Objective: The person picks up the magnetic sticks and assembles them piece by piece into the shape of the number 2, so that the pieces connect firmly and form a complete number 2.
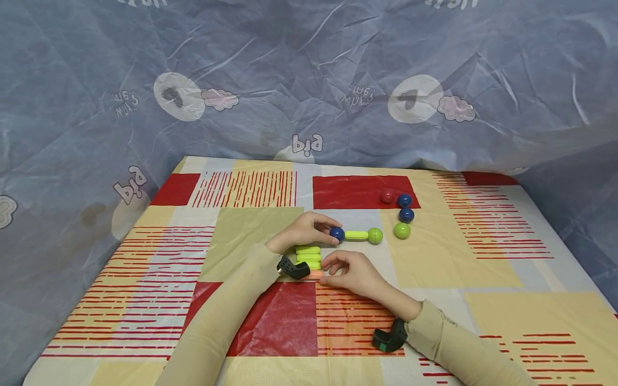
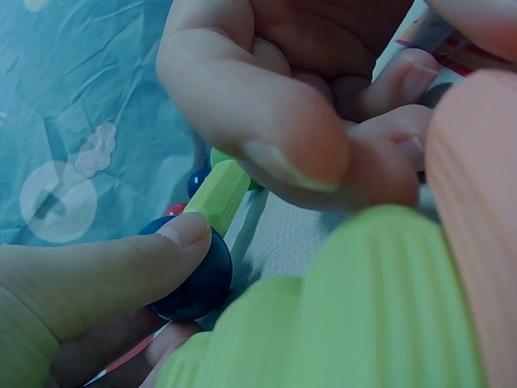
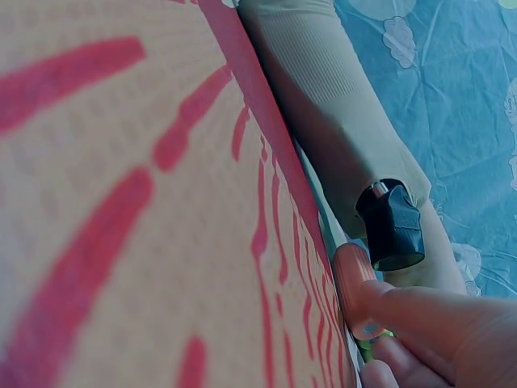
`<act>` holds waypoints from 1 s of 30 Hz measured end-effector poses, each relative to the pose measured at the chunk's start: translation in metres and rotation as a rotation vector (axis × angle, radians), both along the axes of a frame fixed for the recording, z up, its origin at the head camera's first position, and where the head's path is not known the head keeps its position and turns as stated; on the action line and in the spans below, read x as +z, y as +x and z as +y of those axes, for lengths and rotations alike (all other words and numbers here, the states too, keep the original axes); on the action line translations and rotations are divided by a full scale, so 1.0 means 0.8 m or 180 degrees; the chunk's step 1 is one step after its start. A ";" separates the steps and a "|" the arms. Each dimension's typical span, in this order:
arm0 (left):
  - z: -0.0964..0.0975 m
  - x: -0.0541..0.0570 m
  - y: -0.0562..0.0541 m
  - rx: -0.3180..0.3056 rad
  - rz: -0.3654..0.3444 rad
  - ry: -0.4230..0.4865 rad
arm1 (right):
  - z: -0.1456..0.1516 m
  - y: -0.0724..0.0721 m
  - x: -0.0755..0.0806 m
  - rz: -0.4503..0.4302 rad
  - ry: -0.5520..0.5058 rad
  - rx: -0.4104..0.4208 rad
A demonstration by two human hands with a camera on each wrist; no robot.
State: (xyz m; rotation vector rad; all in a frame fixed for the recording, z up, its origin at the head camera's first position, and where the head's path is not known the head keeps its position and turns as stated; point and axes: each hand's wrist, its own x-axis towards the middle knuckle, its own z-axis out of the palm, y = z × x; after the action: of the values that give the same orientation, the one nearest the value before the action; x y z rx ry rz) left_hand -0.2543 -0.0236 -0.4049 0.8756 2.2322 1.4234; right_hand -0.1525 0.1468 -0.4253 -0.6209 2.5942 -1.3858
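Observation:
My left hand [image 1: 309, 229] pinches a blue ball [image 1: 337, 234] between thumb and fingers. A yellow-green ribbed rod [image 1: 356, 235] joins that ball to a green ball [image 1: 375, 235] at its far end. Below the left wrist, several yellow-green rods [image 1: 308, 258] lie side by side, with an orange rod [image 1: 316, 275] nearest me. My right hand [image 1: 354, 272] has its fingers bent at the right end of the orange rod. In the right wrist view, the thumb [image 3: 404, 301] lies against the orange rod [image 3: 352, 283]; its other fingers are partly hidden.
To the right stand loose balls: a red ball [image 1: 387, 196], a blue ball [image 1: 404, 200], another blue ball [image 1: 406, 215] and a green ball [image 1: 402, 230]. A patterned cloth [image 1: 260, 321] covers the table. A blue-grey curtain [image 1: 270, 69] hangs behind.

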 end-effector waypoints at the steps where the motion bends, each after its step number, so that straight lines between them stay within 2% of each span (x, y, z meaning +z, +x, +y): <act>1: 0.001 -0.005 -0.003 0.0013 -0.0021 -0.0006 | 0.000 0.000 -0.001 0.0022 0.0026 -0.0011; 4: 0.003 -0.022 -0.013 0.0044 -0.0046 -0.0030 | 0.000 -0.001 -0.003 0.0072 0.0087 -0.0042; 10: 0.003 -0.025 -0.016 0.0023 -0.0070 -0.0032 | -0.001 -0.001 -0.003 0.0123 0.0145 -0.0049; 12: 0.003 -0.022 -0.014 -0.0011 -0.0071 -0.0030 | -0.001 -0.001 -0.003 0.0133 0.0164 -0.0040; 19: -0.001 0.013 0.007 -0.0083 -0.0040 -0.0053 | 0.000 -0.001 -0.003 0.0185 0.0227 0.0004; 30: -0.002 0.018 0.010 -0.0099 -0.0046 -0.0030 | -0.002 0.001 -0.003 0.0262 0.0304 0.0004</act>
State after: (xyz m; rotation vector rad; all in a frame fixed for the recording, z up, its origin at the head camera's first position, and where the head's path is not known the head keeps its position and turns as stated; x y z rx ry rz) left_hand -0.2462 -0.0252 -0.3908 0.8903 2.2036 1.3999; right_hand -0.1519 0.1454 -0.4274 -0.6790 2.7045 -1.2525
